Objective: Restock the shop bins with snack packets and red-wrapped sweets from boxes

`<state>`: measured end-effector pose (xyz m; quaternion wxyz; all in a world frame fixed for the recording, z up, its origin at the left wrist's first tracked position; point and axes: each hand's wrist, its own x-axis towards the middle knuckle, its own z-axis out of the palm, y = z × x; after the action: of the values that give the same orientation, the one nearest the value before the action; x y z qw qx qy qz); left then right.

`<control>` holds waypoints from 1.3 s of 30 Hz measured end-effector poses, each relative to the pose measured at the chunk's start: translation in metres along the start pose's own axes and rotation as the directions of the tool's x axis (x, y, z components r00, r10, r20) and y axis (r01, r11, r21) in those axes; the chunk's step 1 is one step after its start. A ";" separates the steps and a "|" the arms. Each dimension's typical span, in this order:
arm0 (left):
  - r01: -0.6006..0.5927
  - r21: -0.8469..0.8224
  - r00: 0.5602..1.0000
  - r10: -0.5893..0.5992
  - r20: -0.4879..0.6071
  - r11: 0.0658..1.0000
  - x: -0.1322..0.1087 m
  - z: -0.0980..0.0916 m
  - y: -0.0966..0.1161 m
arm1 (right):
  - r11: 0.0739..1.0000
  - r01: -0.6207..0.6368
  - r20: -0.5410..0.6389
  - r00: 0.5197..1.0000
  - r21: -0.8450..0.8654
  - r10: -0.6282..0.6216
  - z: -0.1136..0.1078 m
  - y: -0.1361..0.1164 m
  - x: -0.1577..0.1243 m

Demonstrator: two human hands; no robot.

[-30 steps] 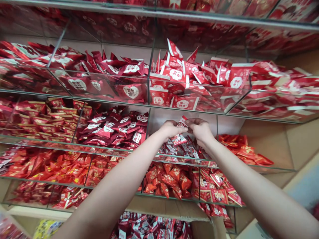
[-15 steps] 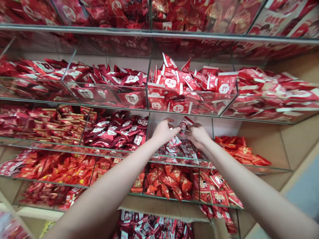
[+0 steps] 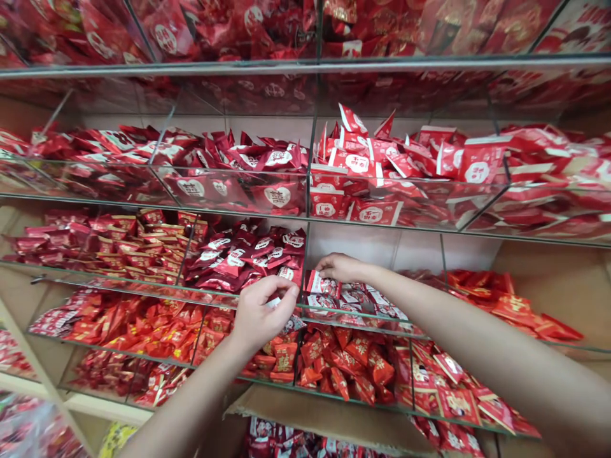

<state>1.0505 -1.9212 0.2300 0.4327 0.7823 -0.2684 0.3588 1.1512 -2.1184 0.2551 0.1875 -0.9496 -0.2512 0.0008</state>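
In the middle shelf's compartment, my right hand (image 3: 338,267) has its fingers bent down over a red and white packet (image 3: 324,284) at the left end of a pile of patterned packets (image 3: 356,298). My left hand (image 3: 267,312) is lower and to the left, in front of the glass edge, thumb and fingertips pressed together. Something patterned (image 3: 292,323) shows just below it; whether the fingers hold it is unclear. Dark red packets (image 3: 233,257) with white labels fill the compartment behind my left hand.
Glass-fronted shelves (image 3: 229,213) with dividers hold red packets above. Orange-red packets (image 3: 346,362) lie on the shelf below. A cardboard box (image 3: 329,416) with more packets stands under it. The wooden side wall (image 3: 563,273) is at the right.
My hands have come apart. The left moved down and left, out in front of the shelf; the right moved left and down onto the pile. The view has shifted, with the shelves further right.
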 end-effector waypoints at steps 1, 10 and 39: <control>-0.010 0.006 1.000 0.010 0.010 1.000 0.000 0.000 0.000 | 1.000 0.008 0.014 1.000 -0.014 -0.007 0.004 -0.001 0.003; -0.071 0.022 0.997 0.071 0.023 0.997 -0.002 0.000 -0.001 | 0.998 0.032 -0.121 0.992 -0.056 -0.038 -0.003 0.005 -0.007; -0.193 0.028 0.981 0.192 0.014 0.981 0.000 0.002 -0.004 | 0.777 -0.269 0.271 0.831 -0.569 0.486 -0.025 0.002 -0.051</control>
<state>1.0541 -1.9213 0.2268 0.3828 0.7611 -0.3399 0.3983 1.1098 -2.1532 0.2727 -0.1295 -0.9742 -0.0753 0.1687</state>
